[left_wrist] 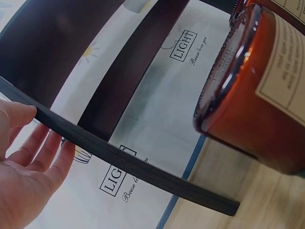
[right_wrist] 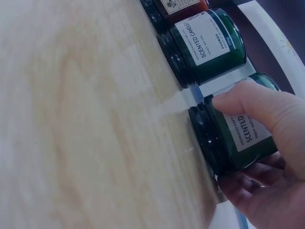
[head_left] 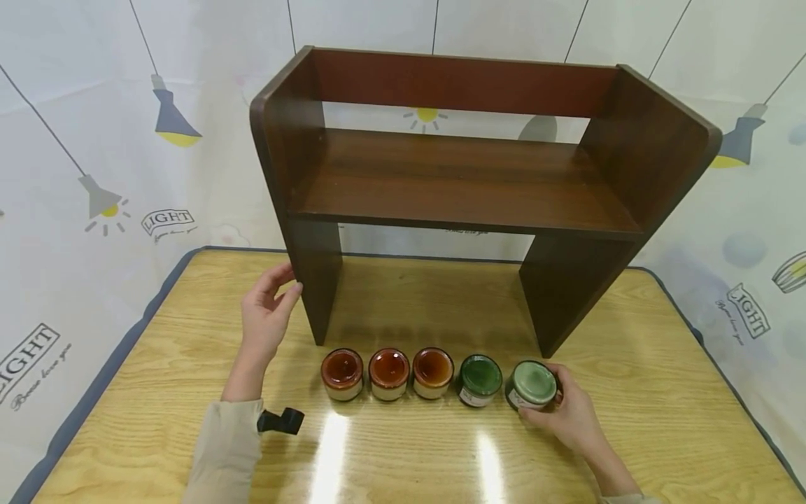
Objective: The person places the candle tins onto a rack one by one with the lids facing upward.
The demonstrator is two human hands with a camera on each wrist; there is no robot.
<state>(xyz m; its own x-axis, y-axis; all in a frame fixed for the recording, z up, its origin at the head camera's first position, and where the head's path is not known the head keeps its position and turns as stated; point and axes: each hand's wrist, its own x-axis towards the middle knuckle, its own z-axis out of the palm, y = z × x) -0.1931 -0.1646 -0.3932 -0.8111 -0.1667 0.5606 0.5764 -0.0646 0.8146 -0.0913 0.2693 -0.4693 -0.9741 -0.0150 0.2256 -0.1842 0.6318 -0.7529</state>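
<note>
A dark brown wooden shelf point(head_left: 466, 182) stands on the table. My left hand point(head_left: 267, 315) grips the front edge of its left side panel point(left_wrist: 128, 155), thumb on one face and fingers on the other. In front of the shelf runs a row of scented candle jars, lids down on the table. Three are amber: the left one point(head_left: 342, 371), the middle one point(head_left: 389, 371) and the right one point(head_left: 433, 369). Beside them comes a dark green candle jar point(head_left: 481, 376). At the row's right end, my right hand point(head_left: 576, 413) holds a lighter green candle jar point(right_wrist: 238, 138) between thumb and fingers.
The wooden table point(head_left: 390, 462) has a dark blue border point(head_left: 151, 308) along its back and sides. Behind it hangs a white printed backdrop point(head_left: 208, 161). A small black device point(head_left: 281, 421) sits at the left wrist, against the beige sleeve point(head_left: 227, 448).
</note>
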